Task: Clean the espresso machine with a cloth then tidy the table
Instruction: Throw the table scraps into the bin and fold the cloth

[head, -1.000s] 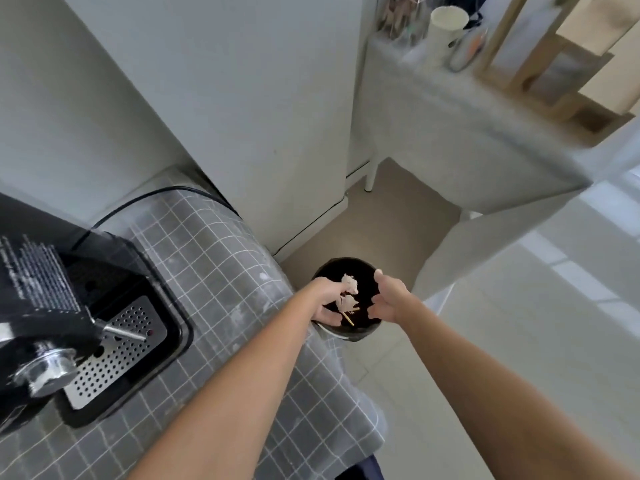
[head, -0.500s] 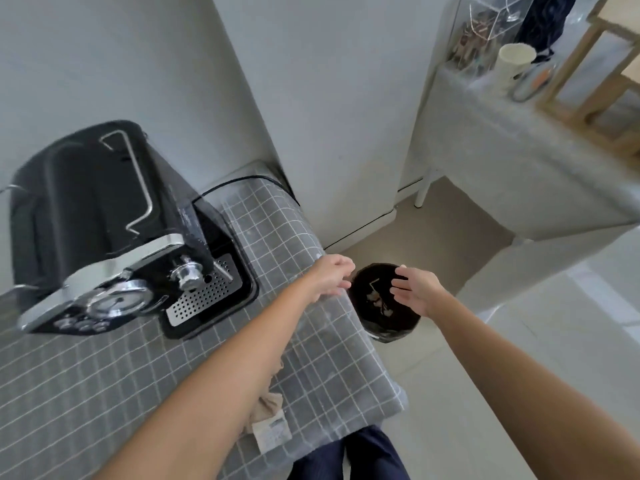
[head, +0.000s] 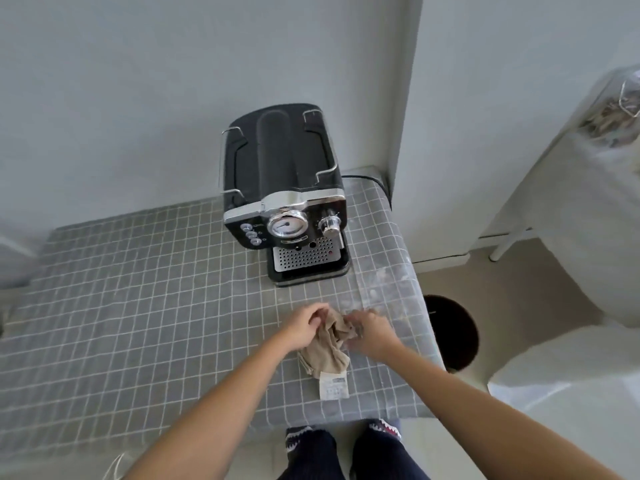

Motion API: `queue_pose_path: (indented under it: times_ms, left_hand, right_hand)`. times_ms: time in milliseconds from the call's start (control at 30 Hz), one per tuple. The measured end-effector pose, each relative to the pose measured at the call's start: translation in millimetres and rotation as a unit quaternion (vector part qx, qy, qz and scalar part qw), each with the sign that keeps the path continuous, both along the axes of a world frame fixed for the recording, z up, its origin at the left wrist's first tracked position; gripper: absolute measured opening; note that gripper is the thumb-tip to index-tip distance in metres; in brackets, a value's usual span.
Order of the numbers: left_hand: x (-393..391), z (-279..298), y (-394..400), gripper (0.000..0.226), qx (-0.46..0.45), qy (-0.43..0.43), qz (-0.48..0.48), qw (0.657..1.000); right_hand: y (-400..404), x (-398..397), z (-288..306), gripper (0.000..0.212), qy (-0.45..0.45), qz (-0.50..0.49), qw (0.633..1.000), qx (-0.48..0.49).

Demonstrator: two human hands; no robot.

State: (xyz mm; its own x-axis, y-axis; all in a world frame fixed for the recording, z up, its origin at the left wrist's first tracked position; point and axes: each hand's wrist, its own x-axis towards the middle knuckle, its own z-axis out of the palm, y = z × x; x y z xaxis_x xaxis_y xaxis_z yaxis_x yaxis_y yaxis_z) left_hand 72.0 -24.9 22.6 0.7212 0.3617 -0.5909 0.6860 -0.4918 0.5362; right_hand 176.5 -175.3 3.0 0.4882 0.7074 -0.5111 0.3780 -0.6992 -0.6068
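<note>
Cloth (head: 329, 344) lies bunched on the table (head: 138, 306), in front of the machine (head: 287, 202), near the right edge. Left hand (head: 304, 327) and right hand (head: 370, 332) both pinch its upper folds, fingers curled. Grip firmness unclear, probably light. Soft, limp, light; best gathered by the bunched middle, not the label end.

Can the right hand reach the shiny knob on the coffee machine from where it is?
Probably yes. The right hand is on the crumpled beige cloth, and only bare checked tablecloth lies between it and the black espresso machine's chrome knob.
</note>
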Motion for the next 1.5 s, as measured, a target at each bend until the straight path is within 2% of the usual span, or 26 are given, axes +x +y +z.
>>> queue_pose_path:
  times_ms: [100,167,267,300,333,400,467,533,633,800,867,1000,1067,1100,1200,1300,1400,1500]
  left_hand:
    - [-16.9,4.4,-0.1,0.055,-0.060,-0.037,0.052,0.996]
    - [-29.5,8.2,2.6,0.071,-0.128,-0.048,0.079,0.987]
    - [-46.1,11.2,0.6,0.107,-0.190,-0.060,0.045,0.979]
    - [-52.2,10.2,0.0,0.111,-0.203,-0.082,0.039,0.975]
    - [-56.9,8.8,-1.1,0.108,-0.211,-0.117,0.048,0.969]
    - [-64.3,11.6,-4.1,0.080,-0.212,-0.207,0.096,0.950]
    - [-74.5,18.1,-1.3,0.049,-0.169,-0.279,0.134,0.936]
    - [-83.9,29.6,4.2,0.034,-0.124,-0.311,0.151,0.930]
    - [-105.0,43.9,27.7,0.027,-0.097,-0.318,0.114,0.936]
    - [-133.5,58.6,82.9,0.027,-0.057,-0.274,0.056,0.958]
    - [-139.3,71.4,99.5,0.040,-0.062,-0.253,0.049,0.964]
    - [-140.4,104.7,101.2,0.102,-0.133,-0.218,-0.030,0.966]
    - [-127.0,116.2,84.5,0.109,-0.157,-0.256,-0.053,0.952]
    - [-118.2,117.3,75.2,0.102,-0.156,-0.286,-0.052,0.944]
    - [-98.1,112.0,56.2,0.055,-0.108,-0.366,-0.010,0.924]
    - [-94.4,101.6,52.7,0.023,-0.069,-0.381,-0.003,0.922]
    - [-99.3,88.6,51.5,0.016,-0.027,-0.333,-0.020,0.942]
    - [-110.7,67.4,56.3,0.020,-0.029,-0.277,0.015,0.960]
  right_hand:
    - [10.5,-8.0,5.9,0.028,-0.059,0.013,0.998,0.017]
    - [18.8,-9.7,21.4,0.023,-0.081,0.027,0.995,0.042]
    - [31.7,-11.8,58.4,0.013,-0.071,0.093,0.992,0.053]
    - [38.2,-16.8,71.7,0.012,-0.069,0.111,0.990,0.055]
    - [44.7,-22.7,84.2,0.014,-0.074,0.123,0.988,0.063]
    - [57.6,-35.2,106.6,0.020,-0.094,0.131,0.983,0.086]
    - [69.4,-48.5,129.7,0.021,-0.117,0.130,0.979,0.103]
    - [73.6,-52.0,151.0,0.022,-0.129,0.116,0.978,0.118]
    - [74.1,-52.4,175.3,0.025,-0.129,0.085,0.978,0.141]
    - [70.1,-49.8,192.2,0.020,-0.137,0.065,0.977,0.151]
    - [72.4,-53.2,196.9,0.022,-0.149,0.067,0.974,0.158]
    - [87.0,-68.5,205.8,0.014,-0.160,0.107,0.969,0.154]
    - [97.6,-75.3,209.8,0.014,-0.165,0.154,0.966,0.130]
    - [101.9,-76.9,213.8,0.014,-0.170,0.174,0.963,0.115]
    - [108.0,-73.3,235.7,0.015,-0.161,0.207,0.960,0.095]
    - [101.3,-60.3,260.2,0.010,-0.161,0.227,0.957,0.080]
    - [90.1,-47.1,271.9,0.010,-0.158,0.218,0.959,0.088]
    - [79.3,-36.7,270.0,0.015,-0.131,0.176,0.969,0.117]
